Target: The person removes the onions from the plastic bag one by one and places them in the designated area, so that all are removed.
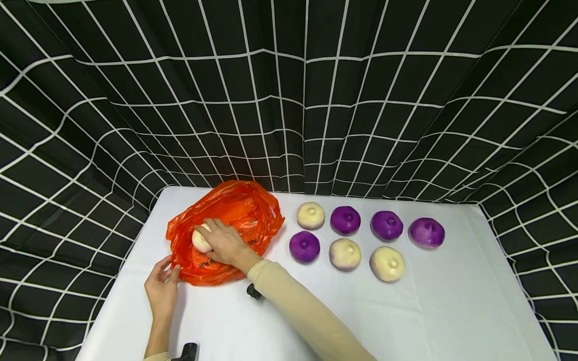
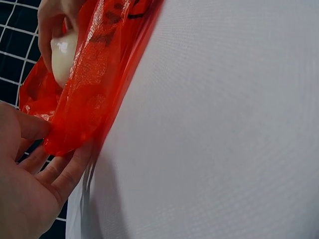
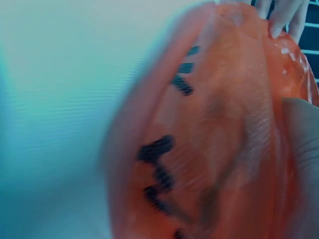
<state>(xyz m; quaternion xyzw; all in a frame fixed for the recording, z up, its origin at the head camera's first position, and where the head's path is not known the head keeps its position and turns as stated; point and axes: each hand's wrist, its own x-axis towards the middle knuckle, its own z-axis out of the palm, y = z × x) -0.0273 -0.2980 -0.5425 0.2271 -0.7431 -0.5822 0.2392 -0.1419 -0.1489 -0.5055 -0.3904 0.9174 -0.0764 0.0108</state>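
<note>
An orange-red plastic bag [image 1: 244,225] with dark print lies open at the table's left. My right hand [image 1: 224,244] reaches into it and grips a cream-coloured turnip [image 1: 201,238], fingers over its top. In the left wrist view the same turnip [image 2: 64,59] shows pale and glossy beside the bag wall. My left hand [image 1: 161,288] pinches the bag's near-left edge between thumb and fingers. In the right wrist view the bag [image 3: 224,124] is blurred and covers most of my right hand [image 3: 305,159]; the turnip is hidden there.
Right of the bag, two rows of turnips stand on the white table [image 1: 451,301]. Some show purple, like the near-left turnip [image 1: 304,246]; others show cream, like the near-right turnip [image 1: 387,263]. Black grid-lined curtain [image 1: 280,100] surrounds the table's back and sides.
</note>
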